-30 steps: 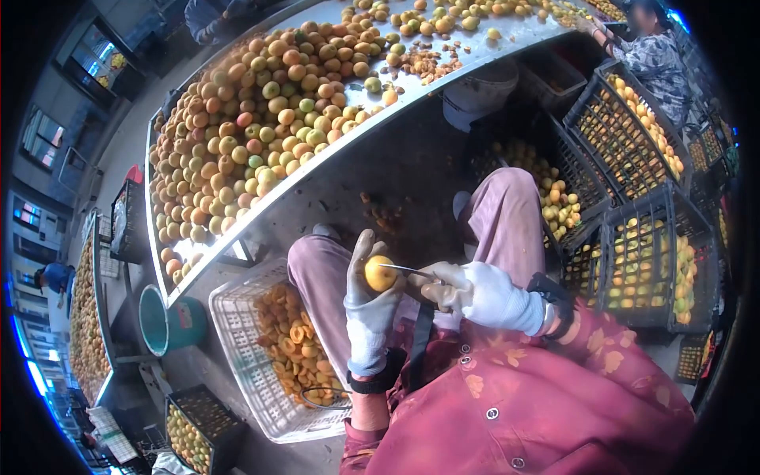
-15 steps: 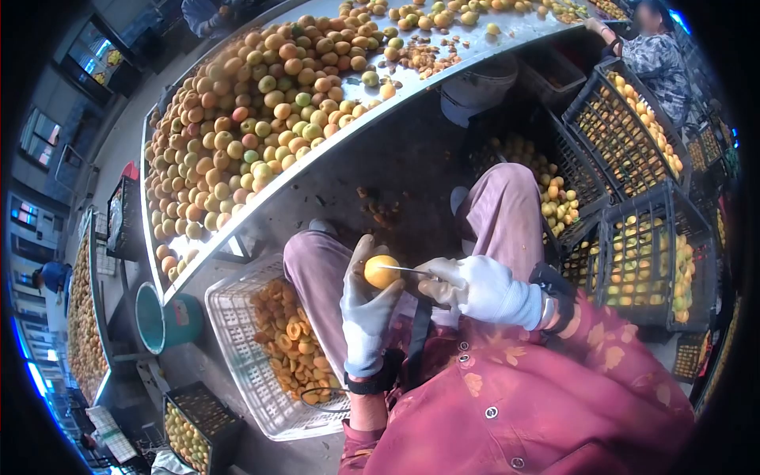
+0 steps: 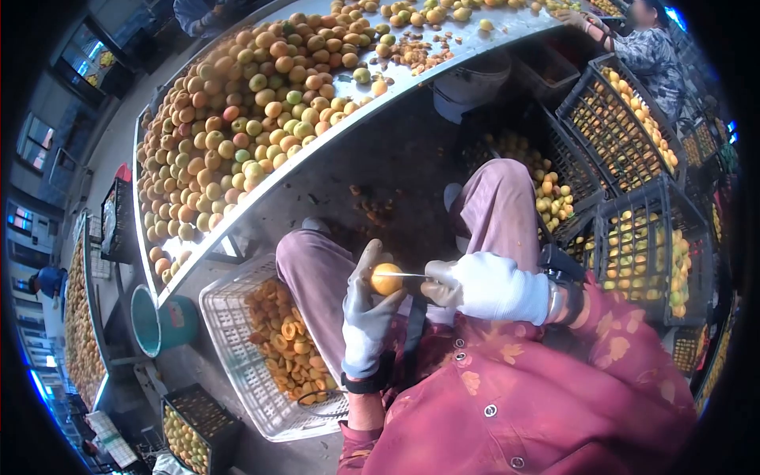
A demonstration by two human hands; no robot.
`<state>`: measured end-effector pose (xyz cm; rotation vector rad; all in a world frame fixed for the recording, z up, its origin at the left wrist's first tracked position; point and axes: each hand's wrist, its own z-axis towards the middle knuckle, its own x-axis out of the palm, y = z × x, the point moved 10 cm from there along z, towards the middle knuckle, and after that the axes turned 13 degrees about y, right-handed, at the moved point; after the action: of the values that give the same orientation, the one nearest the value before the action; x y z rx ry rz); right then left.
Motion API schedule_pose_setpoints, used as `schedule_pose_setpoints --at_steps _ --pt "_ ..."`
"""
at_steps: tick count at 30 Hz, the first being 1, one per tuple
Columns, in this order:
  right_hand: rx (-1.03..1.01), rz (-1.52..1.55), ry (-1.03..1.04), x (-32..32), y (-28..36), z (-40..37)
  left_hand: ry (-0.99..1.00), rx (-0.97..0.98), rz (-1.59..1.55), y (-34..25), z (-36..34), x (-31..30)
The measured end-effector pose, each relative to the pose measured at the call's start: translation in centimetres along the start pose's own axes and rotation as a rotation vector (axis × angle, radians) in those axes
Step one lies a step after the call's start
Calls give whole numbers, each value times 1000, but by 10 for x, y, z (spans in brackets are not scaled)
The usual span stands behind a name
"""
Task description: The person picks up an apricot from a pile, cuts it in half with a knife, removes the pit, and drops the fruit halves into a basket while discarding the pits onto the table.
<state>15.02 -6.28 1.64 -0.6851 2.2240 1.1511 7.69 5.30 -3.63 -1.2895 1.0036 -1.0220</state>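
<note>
the gloved left hand (image 3: 368,317) grips an apricot (image 3: 387,279) between thumb and fingers, held above the lap just below the frame's centre. the right hand (image 3: 487,286), in a white glove, is closed around the handle of a small knife (image 3: 410,275). its blade points toward 9 o'clock and its tip meets the fruit's right side.

to cut well here, i judge that the blade should follow the apricot's seam. the left fingers should turn the fruit against the edge so that the knife need not saw. the left thumb stands high at 11 o'clock of the fruit, close to the blade's line, so it is best kept behind the edge. light pressure should do, since the stone will stop the blade. the fruit looks soft enough to bruise under a hard squeeze.

a white basket (image 3: 226,348) of opened halves sits at 8 o'clock of the hands. the steel table (image 3: 507,32), heaped with whole fruit, runs from 10 to 1 o'clock. a black crate (image 3: 641,253) of fruit stands at 3 o'clock.
</note>
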Motion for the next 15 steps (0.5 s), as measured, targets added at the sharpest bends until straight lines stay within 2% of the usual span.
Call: schedule_pose_setpoints --at_steps 1,4,8,10,11,13,14,15 --pt "3 1 -1 0 -1 0 0 32 93 -4 0 0" --pt "34 31 49 11 -9 3 -28 -5 77 -3 -3 0" --pt "1 87 -4 16 -13 3 23 49 188 -13 1 3" --pt "-13 108 -41 23 -14 4 5 -28 -176 2 2 5" --pt "-16 131 -104 24 -16 3 6 -28 -176 1 2 6" --pt "-18 155 -170 25 -14 0 -11 -58 -510 10 3 10" --pt "-4 155 -208 23 -11 -1 -9 -58 -509 13 3 12" --pt "10 155 -246 22 -10 -3 -14 -68 -667 22 2 16"
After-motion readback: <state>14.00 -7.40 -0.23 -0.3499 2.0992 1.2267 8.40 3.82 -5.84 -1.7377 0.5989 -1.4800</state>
